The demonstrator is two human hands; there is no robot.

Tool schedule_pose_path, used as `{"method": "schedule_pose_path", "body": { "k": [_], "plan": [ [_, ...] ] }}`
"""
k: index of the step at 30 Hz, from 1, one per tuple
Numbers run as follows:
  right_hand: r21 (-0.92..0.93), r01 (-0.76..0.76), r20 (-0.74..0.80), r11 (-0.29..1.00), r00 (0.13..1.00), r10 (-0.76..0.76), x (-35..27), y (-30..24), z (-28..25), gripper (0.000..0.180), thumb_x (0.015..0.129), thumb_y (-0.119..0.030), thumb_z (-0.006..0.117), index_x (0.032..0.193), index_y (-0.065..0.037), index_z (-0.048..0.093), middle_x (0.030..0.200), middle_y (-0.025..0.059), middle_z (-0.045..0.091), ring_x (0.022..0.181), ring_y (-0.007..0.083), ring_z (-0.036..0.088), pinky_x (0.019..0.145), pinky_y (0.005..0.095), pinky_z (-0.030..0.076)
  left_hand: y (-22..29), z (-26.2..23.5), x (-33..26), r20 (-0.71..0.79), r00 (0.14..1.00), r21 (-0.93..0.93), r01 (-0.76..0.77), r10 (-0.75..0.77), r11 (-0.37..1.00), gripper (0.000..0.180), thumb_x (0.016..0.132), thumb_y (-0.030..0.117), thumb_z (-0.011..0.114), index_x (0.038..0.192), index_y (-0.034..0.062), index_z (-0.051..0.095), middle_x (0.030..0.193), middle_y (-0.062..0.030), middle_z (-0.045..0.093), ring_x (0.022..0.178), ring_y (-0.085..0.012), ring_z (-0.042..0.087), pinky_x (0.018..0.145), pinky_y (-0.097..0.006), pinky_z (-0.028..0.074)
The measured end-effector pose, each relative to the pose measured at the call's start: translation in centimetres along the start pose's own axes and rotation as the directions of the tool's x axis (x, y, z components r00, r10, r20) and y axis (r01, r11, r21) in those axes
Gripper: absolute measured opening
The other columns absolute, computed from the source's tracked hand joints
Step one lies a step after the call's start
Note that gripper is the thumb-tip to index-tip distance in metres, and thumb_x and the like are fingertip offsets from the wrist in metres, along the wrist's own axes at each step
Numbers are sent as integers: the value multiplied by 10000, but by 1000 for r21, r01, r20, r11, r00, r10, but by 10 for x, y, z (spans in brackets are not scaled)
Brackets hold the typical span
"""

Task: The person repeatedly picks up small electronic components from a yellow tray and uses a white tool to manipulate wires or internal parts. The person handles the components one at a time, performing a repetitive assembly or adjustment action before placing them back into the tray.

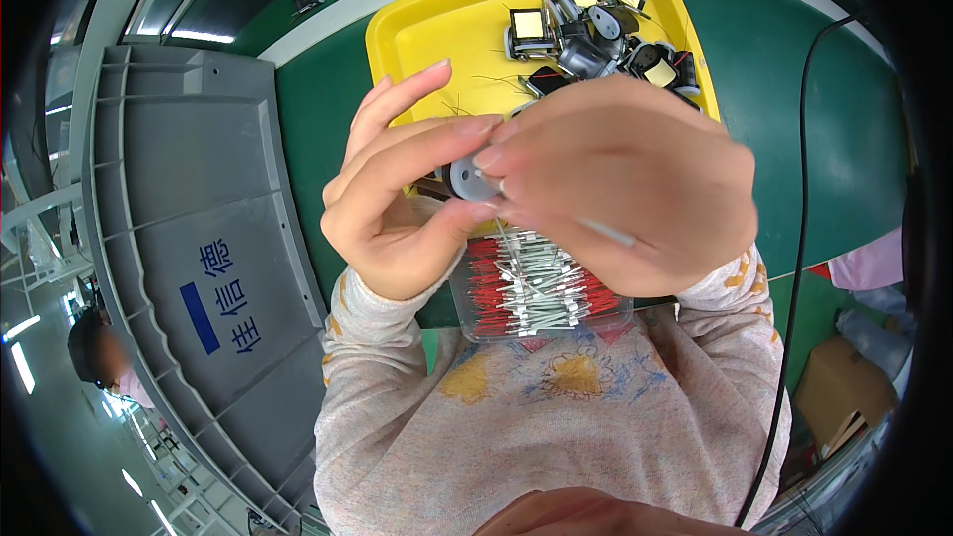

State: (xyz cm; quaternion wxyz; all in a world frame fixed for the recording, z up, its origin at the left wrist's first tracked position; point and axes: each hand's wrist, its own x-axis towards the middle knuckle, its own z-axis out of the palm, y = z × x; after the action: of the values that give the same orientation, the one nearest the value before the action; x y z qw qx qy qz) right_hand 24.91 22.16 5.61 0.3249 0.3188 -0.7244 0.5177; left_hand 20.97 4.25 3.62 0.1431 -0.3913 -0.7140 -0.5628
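My left hand (385, 208) pinches a small round part with a grey disc face (465, 179) and a dark body behind it, between thumb and forefinger. Its other fingers are raised and spread. From the right, my right hand (635, 184) comes over, blurred by motion, its fingertips pressed together at the face of the disc. Something small and pale shows at those fingertips, too little to name. Just below both hands stands a clear plastic box (623, 326) of thin red and white pieces with wire-like ends, partly covered by my right hand.
Beyond my hands, a yellow tray (437, 45) holds several dark motor-like parts (586, 55) with grey discs and wires. A large grey crate (199, 208) stands at the left. On the right, a black cable (802, 179) runs across the green table (749, 179); a cardboard box (844, 387) sits lower.
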Motion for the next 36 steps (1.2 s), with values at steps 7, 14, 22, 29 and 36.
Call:
{"method": "schedule_pose_path", "body": {
  "k": [7, 14, 22, 29, 36],
  "plan": [
    [-67, -169, 27, 983, 985, 171, 10, -9, -9, 279, 524, 99, 693, 794, 70, 631, 753, 135, 639, 641, 218, 601, 553, 267, 459, 9, 0, -1, -92, 995, -19, 47, -48, 999, 426, 565, 182, 785, 914, 9, 614, 843, -119, 664, 911, -233, 610, 914, -419, 332],
    [-177, -156, 99, 972, 980, 175, 12, -11, -11, 244, 556, 70, 692, 793, 42, 640, 723, 117, 616, 603, 203, 566, 551, 271, 439, 9, -5, 0, -34, 999, 21, -9, 10, 1000, 402, 574, 143, 778, 911, -7, 618, 859, -136, 662, 814, -221, 638, 858, -374, 378],
    [-192, -137, 92, 972, 983, 157, 9, -8, -5, 248, 563, 41, 704, 805, 22, 651, 735, 87, 593, 580, 196, 543, 526, 271, 423, 7, 1, -2, -123, 992, -95, -7, -5, 995, 380, 575, 55, 757, 913, -47, 617, 886, -175, 652, 797, -226, 637, 740, -299, 432],
    [-376, -64, 40, 924, 996, 85, -1, -14, 4, 301, 506, 37, 716, 800, 14, 655, 691, 72, 570, 529, 176, 509, 449, 254, 394, 9, 2, -5, -126, 992, -55, -2, -5, 998, 394, 556, 8, 755, 919, -71, 621, 894, -190, 646, 744, -238, 643, 692, -305, 460],
    [-380, 92, 64, 921, 995, -73, -4, -11, 10, 318, 473, 54, 696, 785, 19, 643, 625, 58, 540, 504, 163, 478, 433, 252, 361, 9, 1, -7, -117, 993, -180, -40, 19, 983, 380, 543, -31, 748, 896, -100, 624, 858, -221, 639, 700, -258, 646, 622, -298, 508]
  ]
}}
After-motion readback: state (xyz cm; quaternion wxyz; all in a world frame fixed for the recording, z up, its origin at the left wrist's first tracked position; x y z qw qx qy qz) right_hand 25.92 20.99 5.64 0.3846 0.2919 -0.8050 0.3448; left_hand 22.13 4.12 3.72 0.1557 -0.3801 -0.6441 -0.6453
